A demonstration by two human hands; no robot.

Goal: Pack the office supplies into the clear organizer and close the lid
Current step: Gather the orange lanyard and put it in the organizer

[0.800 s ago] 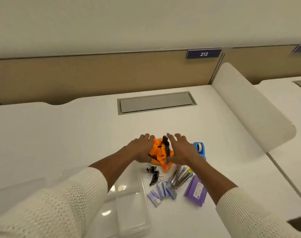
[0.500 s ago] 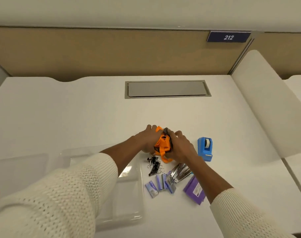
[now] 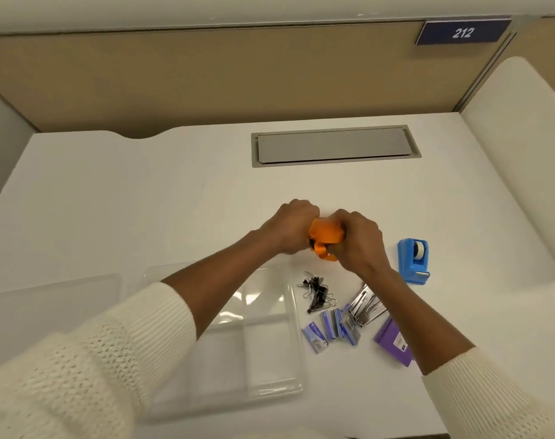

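An orange strap bundle (image 3: 326,236) with a dark clip is bunched between my left hand (image 3: 293,228) and my right hand (image 3: 358,240); both are closed around it just above the desk. The clear organizer (image 3: 269,343), open and divided into compartments, lies below my left forearm, and its clear lid (image 3: 51,299) rests flat to the left. Black binder clips (image 3: 317,293), small blue staple boxes (image 3: 330,331), a metal stapler (image 3: 366,307), a purple pad (image 3: 393,340) and a blue tape dispenser (image 3: 414,259) lie to the right of the organizer.
The white desk (image 3: 143,201) has a grey cable hatch (image 3: 333,145) at the back and a tan partition behind with a "212" sign (image 3: 461,32). A white rounded divider (image 3: 523,128) borders the right side.
Both hands went from spread open over the orange straps to closed tightly around them, bunching them together. The camera tilted down, so the organizer and lid show more fully.
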